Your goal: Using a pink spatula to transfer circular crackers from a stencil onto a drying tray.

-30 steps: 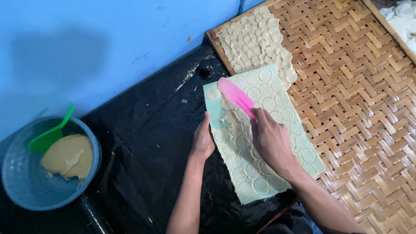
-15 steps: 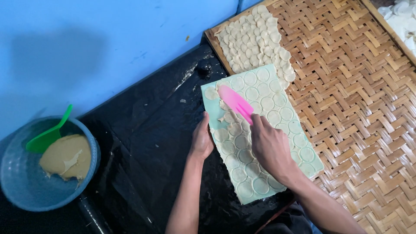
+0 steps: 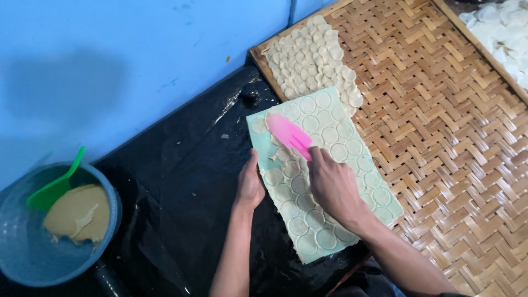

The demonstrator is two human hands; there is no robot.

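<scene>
A pale green board (image 3: 379, 190) dotted with several round dough discs lies half on black plastic, half on a woven bamboo mat. My right hand (image 3: 333, 184) grips a pink spatula (image 3: 289, 133) whose blade rests flat on the discs near the board's far left corner. My left hand (image 3: 250, 184) presses against the board's left edge, fingers together, holding nothing. Several loosened discs (image 3: 283, 176) bunch up between the two hands.
A woven bamboo tray (image 3: 440, 126) holds a patch of laid-out dough discs (image 3: 316, 60) at its far left. White pieces (image 3: 503, 33) lie at the top right. A blue bucket (image 3: 22, 258) with tan dough and a green scoop (image 3: 52, 187) stands at lower left on black plastic sheet (image 3: 176, 181).
The pink spatula has slid a little toward the board's far left corner. My left hand has stayed at the board's edge.
</scene>
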